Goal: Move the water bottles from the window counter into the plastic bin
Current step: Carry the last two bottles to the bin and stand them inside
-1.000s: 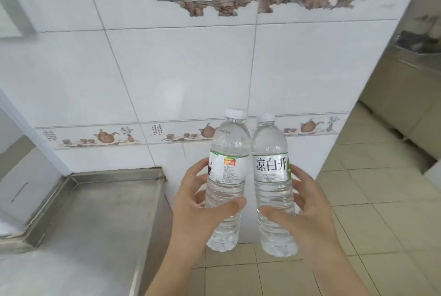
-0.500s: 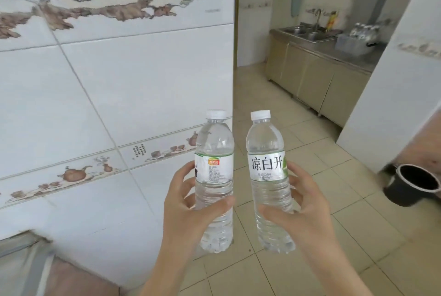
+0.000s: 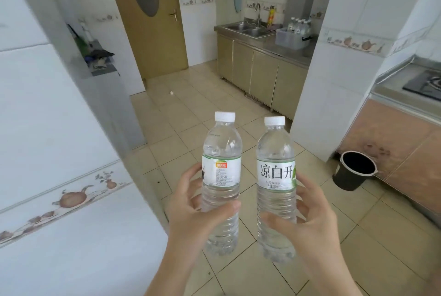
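Two clear water bottles with white caps are held upright in front of me, side by side and slightly apart. My left hand [image 3: 188, 212] grips the left bottle [image 3: 222, 152] around its lower half. My right hand [image 3: 307, 221] grips the right bottle [image 3: 275, 155], whose white label carries large dark characters. Far across the room a translucent plastic bin [image 3: 290, 39] stands on the steel counter right of the sink and holds several bottles [image 3: 298, 25].
A white tiled wall [image 3: 59, 140] runs close on my left and a tiled pillar [image 3: 338, 76] stands on the right. A black bucket [image 3: 355, 171] sits on the floor by the stove counter [image 3: 405, 95]. Tiled floor leads to the sink cabinets [image 3: 257, 69] and a closed door [image 3: 152, 21].
My view has swung right, away from the steel window counter and tiled wall, toward the room with the sink and bin. Both hands keep the bottles in the same upright hold.
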Demonstrator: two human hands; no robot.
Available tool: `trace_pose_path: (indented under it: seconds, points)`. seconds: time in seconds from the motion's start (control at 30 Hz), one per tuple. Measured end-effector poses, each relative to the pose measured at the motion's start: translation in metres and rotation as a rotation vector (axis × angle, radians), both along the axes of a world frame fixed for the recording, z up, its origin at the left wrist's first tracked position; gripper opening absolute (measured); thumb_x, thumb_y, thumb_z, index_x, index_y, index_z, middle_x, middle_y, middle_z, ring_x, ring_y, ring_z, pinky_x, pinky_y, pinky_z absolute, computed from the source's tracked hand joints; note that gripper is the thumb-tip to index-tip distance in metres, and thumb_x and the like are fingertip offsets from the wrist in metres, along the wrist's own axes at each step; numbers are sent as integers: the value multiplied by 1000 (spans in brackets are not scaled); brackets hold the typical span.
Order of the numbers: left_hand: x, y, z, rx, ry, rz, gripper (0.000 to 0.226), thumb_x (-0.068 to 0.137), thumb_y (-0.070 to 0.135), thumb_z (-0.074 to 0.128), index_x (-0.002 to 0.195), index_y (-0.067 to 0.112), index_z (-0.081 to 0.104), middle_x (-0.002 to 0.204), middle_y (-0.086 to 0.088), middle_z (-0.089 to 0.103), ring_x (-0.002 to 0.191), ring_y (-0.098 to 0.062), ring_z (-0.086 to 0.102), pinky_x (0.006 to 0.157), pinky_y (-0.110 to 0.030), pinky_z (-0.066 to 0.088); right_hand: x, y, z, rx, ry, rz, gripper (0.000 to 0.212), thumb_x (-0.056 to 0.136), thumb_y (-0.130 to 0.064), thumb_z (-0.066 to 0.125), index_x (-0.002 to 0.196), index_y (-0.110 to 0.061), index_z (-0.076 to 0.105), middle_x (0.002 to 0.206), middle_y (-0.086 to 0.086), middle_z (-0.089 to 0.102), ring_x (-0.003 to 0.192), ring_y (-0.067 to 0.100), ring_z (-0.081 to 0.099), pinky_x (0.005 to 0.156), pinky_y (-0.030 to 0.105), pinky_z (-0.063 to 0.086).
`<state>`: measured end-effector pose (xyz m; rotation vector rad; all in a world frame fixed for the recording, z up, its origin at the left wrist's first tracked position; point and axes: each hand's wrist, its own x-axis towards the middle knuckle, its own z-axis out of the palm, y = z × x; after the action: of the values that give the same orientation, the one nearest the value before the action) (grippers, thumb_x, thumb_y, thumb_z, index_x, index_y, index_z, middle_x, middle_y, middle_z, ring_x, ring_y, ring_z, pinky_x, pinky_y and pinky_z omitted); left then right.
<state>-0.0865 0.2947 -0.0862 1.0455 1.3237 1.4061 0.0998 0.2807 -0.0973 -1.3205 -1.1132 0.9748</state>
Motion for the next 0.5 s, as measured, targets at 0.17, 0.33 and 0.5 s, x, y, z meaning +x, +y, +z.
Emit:
trace_pose_path:
  seconds: [0.17,0.33,0.5]
  points:
    - [43,92,-9,6,-4,-61,80,35,28,89,104,58,61,109,15,72,91,-4,72,88,-37,54,42,80,-8,20,-1,-70,88,49,5,90,113,-47,58,104,-7,70,94,14,67,80,33,51]
    - [86,196,-11,31,-57,-102,80,36,27,90,107,52,62,110,9,73,89,-10,73,79,-34,57,81,176,-4,13,-14,-95,88,52,3,90,119,-42,56,110,-7,67,100,13,65,75,21,47]
    - [121,297,-1,29,-67,-136,81,39,26,90,111,49,61,110,6,73,93,-13,73,91,-47,56,113,274,6,21,-4,-126,84,53,7,87,117,-41,58,111,-6,66,102,16,64,73,26,49]
